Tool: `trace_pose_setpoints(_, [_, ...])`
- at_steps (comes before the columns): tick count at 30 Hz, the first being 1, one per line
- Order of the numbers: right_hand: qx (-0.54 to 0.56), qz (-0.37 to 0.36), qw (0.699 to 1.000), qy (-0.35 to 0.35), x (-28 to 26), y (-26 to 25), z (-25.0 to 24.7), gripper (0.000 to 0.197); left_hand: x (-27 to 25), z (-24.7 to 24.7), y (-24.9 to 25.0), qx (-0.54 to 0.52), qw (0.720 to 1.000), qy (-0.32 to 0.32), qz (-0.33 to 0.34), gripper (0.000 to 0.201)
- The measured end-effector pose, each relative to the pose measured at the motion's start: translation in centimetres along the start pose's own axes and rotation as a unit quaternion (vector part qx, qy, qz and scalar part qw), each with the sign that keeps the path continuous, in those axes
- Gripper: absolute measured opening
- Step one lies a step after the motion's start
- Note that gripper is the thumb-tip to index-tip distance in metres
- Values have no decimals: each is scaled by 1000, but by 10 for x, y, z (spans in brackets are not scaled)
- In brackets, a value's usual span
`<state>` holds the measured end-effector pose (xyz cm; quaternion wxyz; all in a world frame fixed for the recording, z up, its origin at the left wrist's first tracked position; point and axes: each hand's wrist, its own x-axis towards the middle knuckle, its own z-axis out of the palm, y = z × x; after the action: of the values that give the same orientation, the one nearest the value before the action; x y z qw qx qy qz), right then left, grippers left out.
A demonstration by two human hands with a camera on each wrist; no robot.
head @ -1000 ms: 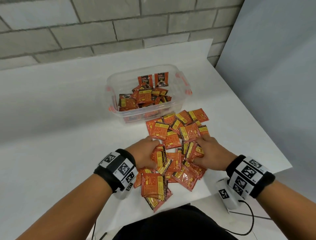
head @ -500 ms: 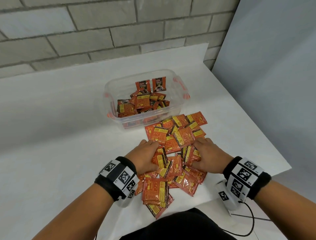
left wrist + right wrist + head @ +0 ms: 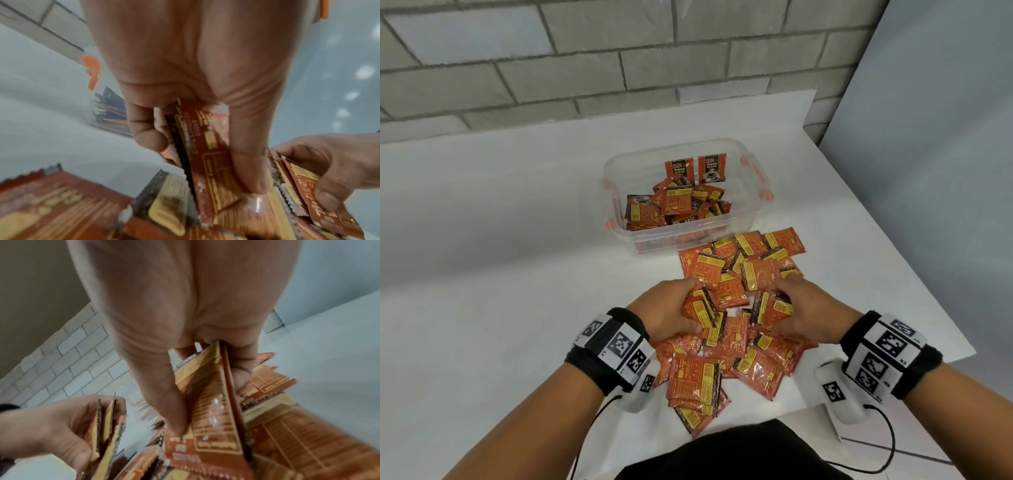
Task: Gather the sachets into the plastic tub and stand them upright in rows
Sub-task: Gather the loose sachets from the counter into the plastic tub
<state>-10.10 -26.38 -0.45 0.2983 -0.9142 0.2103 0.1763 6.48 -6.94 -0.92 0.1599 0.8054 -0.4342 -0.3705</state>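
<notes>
1. Orange foil sachets (image 3: 739, 308), flat and glossy, heaped loose on the white table (image 3: 517, 240) just in front of the plastic tub (image 3: 753, 219); many overlapping, mostly lying flat.
2. Likely very light, thin, slippery against each other, with crimped serrated edges; soft enough to bend, not fragile. Best taken as a small stack, pinched across the flat faces near one edge.
3. Left hand (image 3: 671, 311) curled round a few sachets, thumb pressing the stack against the fingers (image 3: 150, 139).
4. Right hand (image 3: 798, 315) likewise pinching a small bundle, thumb on one face, fingers behind.
5. Inside the clear tub with orange clips: a jumbled pile, two sachets (image 3: 697, 169) standing upright against the far wall.
6. Beyond: grey brick wall (image 3: 585, 68).
</notes>
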Motion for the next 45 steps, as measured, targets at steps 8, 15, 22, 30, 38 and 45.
trace_pose_setpoints(8, [104, -2, 994, -14, -5, -11, -23, 44, -21, -20, -8, -207, 971, 123, -3, 22])
trace_pose_setpoints(15, [320, -35, 937, 132, 36, -60, -81, 27, -18, -94, -5, -363, 850, 380, -27, 31])
trace_pose_setpoints(22, [294, 2, 937, 187, 135, -101, -91, 46, 39, -134, 0, -220, 918, 304, -127, 29])
trace_pose_setpoints(30, [70, 18, 994, 79, 164, -108, -79, 63, 78, -113, -13, -55, 955, 202, -212, 40])
trace_pose_setpoints(38, [90, -23, 983, 158, 141, -99, -78, 43, 39, -106, 7, -59, 949, 282, -128, 62])
trace_pose_setpoints(45, [249, -81, 919, 296, 80, -58, -75, 8, -2, -78, 17, -199, 917, 345, 3, 15])
